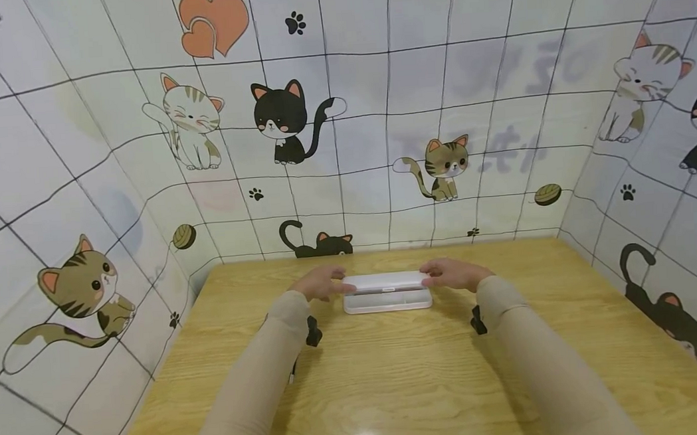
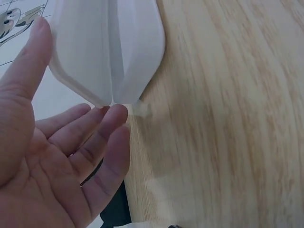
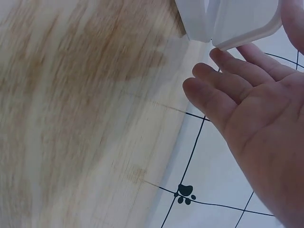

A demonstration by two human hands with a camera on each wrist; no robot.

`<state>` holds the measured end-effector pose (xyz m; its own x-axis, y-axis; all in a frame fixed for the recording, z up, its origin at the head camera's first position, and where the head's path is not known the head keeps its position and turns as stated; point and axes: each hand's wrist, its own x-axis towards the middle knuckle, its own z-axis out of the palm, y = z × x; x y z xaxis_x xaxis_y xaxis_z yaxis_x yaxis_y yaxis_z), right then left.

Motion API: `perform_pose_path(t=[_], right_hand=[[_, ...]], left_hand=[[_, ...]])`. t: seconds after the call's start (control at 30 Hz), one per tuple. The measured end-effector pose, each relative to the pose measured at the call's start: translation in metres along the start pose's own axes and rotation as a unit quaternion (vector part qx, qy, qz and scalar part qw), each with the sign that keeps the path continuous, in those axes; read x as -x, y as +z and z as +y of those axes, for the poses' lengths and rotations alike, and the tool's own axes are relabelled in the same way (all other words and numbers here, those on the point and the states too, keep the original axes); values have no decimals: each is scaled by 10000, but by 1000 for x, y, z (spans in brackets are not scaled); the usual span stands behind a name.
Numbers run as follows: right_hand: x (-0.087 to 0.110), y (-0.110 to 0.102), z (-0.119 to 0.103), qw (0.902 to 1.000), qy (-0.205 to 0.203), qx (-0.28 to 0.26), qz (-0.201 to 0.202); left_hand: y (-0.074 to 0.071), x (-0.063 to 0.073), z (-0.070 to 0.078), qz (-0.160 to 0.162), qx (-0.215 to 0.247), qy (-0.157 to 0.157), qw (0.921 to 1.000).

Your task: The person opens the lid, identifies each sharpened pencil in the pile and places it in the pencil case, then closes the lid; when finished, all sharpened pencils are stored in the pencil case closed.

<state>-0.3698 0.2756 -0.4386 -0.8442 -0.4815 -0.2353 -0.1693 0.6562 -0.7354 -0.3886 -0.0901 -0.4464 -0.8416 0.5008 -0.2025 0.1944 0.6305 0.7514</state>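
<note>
A long white hinged case (image 1: 388,303) lies near the table's back edge, its lid (image 1: 382,281) raised at the back. At the lid's left end my left hand (image 1: 322,283) holds it by the edge; the left wrist view has the thumb along the lid's outer edge and curled fingertips at the hinge-side corner of the case (image 2: 85,52). My right hand (image 1: 455,274) holds the opposite end. In the right wrist view its fingers (image 3: 228,71) reach behind the lid, while its thumb is mostly cut off by the frame. The tray inside looks pale, its contents indistinct.
A wood-grain table (image 1: 388,375) spreads beneath both forearms. Cat-printed tiled sheeting (image 1: 366,110) rises behind the table and along both sides. Small black devices (image 1: 313,331) are strapped at the wrists, and a short cable end (image 1: 292,375) hangs near the left one.
</note>
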Motion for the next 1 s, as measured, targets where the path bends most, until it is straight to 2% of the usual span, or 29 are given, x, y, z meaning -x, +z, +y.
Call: perform_pose_path(t=[0.23,0.37,0.47,0.63,0.73,1.0], right_hand=[[-4,2,2,9995,-204,154,-160],[-2,3,2,9993,-112,319,-153],[-2,5,2,9995,-27,290,-146],[-4,9,2,9994,-47,342,-88],[-5,12,3,9990,61,436,0],[-8,18,5,9978,204,628,77]], left_hand=[[4,2,0,15,-4,-110,9999],[5,-1,-4,35,-102,-179,9998],[7,-3,-5,44,-317,-157,9994],[8,-6,-3,46,-956,138,9953],[10,-8,-2,92,-1175,221,9928],[16,-9,-6,191,-1000,-26,9948]])
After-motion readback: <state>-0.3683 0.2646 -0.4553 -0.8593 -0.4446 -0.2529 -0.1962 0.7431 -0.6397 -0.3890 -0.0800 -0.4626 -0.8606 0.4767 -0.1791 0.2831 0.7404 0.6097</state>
